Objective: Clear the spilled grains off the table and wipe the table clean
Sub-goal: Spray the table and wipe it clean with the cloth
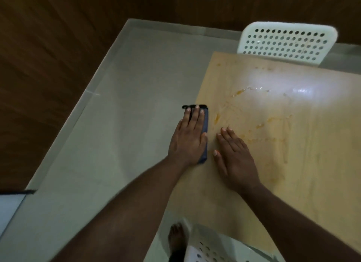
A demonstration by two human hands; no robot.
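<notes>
At the bench's left edge, the left hand [188, 138] lies flat, its grip spread, pressing a folded dark cloth [204, 128]. Just beside it the right hand [235, 158] rests flat on the bench [293, 183], near yellowish smears [259, 125].

White perforated chair [287, 42] beyond the far edge, second one [205, 250] nearer — grey floor [117, 125], wood-panelled wall [48, 46]
</notes>
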